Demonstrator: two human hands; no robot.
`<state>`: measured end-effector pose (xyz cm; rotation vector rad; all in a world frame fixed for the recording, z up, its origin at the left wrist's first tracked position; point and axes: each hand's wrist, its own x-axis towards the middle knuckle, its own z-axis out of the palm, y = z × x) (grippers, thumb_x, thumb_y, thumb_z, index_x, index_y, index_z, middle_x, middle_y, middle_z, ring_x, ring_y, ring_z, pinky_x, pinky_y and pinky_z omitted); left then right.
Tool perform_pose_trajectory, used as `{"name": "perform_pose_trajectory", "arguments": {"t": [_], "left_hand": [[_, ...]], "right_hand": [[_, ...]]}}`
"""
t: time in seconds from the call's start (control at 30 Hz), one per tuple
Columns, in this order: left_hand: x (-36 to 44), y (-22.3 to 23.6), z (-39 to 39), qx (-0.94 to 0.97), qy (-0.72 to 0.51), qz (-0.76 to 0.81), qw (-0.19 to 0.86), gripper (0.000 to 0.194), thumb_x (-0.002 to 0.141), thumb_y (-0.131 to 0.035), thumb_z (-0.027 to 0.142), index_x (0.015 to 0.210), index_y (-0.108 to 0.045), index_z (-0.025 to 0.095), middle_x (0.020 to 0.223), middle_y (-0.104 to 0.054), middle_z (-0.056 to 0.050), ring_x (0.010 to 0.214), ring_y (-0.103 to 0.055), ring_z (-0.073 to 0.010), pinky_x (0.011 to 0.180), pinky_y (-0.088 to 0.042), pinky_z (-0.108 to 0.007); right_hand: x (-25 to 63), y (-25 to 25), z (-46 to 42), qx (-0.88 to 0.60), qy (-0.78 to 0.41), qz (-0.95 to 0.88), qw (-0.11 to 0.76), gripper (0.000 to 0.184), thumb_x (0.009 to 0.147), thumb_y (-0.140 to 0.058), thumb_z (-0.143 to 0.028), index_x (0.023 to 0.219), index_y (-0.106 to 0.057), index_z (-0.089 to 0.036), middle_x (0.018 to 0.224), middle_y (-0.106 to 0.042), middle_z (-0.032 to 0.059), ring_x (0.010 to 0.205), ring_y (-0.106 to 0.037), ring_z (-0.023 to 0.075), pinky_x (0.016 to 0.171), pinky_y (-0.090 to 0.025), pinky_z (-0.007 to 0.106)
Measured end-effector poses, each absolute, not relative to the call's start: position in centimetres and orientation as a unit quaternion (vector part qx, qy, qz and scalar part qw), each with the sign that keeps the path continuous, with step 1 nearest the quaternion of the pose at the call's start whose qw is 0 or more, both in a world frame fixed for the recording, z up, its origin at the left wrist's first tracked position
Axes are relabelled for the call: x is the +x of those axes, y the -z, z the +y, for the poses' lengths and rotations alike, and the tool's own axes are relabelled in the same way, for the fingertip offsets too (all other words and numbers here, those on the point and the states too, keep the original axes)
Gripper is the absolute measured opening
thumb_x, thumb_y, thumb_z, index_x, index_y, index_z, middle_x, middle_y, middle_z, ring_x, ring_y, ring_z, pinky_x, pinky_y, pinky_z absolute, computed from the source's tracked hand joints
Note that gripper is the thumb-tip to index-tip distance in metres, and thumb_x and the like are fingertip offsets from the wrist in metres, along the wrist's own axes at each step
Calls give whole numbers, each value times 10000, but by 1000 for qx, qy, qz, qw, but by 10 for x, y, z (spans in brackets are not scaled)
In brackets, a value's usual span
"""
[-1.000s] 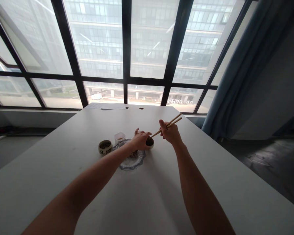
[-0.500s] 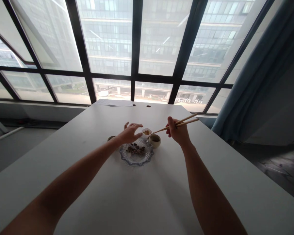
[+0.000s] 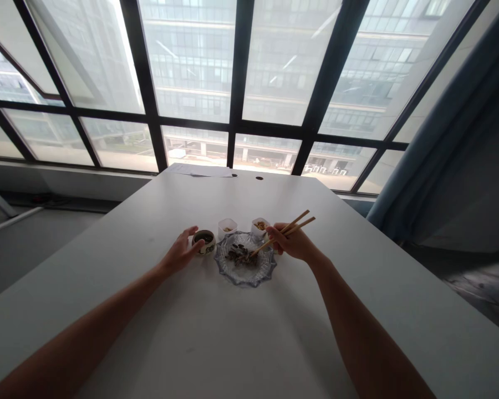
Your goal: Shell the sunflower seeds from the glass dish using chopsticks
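My right hand grips a pair of wooden chopsticks. Their tips reach into a pile of dark dried pieces in the middle of a scalloped clear glass dish. My left hand is at a small round cup with dark markings, left of the dish. Its thumb lies across the cup's front and the fingers curl along the left rim. Dark contents show inside that cup. A second cup by the dish's right side is almost wholly hidden behind my right hand.
Behind the dish stand two small clear plastic tubs, the left tub and the right tub, each with small pieces inside. Papers lie at the far edge of the white table, before large windows. A blue curtain hangs at right.
My left hand has left the right cup and moved left to the marked cup. My right hand has brought the chopsticks from above the right cup down into the dark pieces.
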<state>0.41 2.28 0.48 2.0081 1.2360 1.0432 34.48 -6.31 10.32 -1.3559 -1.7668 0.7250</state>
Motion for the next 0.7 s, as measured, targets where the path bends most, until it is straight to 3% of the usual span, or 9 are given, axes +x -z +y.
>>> {"name": "perform_pose_trajectory", "arguments": {"t": [0.2, 0.33, 0.43, 0.57, 0.7], "left_hand": [[5, -3, 17, 764, -371, 451, 276, 885, 761, -678, 662, 1431, -441, 134, 1406, -587, -204, 1309, -561, -356, 1113, -429, -530], [6, -5, 15, 777, -368, 440, 258, 807, 752, -705, 600, 1391, -498, 152, 1372, -616, -191, 1284, -577, -368, 1103, -441, -533], [7, -6, 15, 780, -373, 434, 254, 756, 741, -719, 581, 1361, -534, 189, 1336, -648, -162, 1252, -600, -363, 1090, -458, -522], [8, -9, 14, 776, -385, 429, 256, 712, 729, -734, 567, 1323, -567, 213, 1284, -680, -133, 1192, -639, -347, 1055, -495, -501], [9, -12, 11, 774, -391, 426, 258, 683, 717, -757, 533, 1291, -581, 208, 1256, -692, -122, 1165, -651, -329, 1036, -505, -490]], "right_hand": [[351, -99, -55, -580, -321, -573, 481, 619, 770, -622, -771, 649, -602, -165, 438, -585, 18, 324, -498, 115, 314, -377, 209], [359, -96, -47, -600, -381, -390, 585, 502, 850, -654, -613, 638, -598, -162, 441, -573, 26, 343, -488, 101, 303, -390, 188], [364, -94, -43, -585, -420, -334, 608, 446, 886, -652, -534, 630, -572, -178, 448, -553, 17, 357, -478, 96, 290, -388, 178], [363, -94, -43, -585, -413, -349, 604, 462, 857, -660, -583, 642, -559, -187, 442, -544, 16, 349, -474, 107, 282, -387, 197], [335, -96, -51, -572, -303, -415, 639, 548, 825, -596, -724, 683, -562, -196, 469, -573, 23, 359, -510, 131, 326, -422, 237]]}}
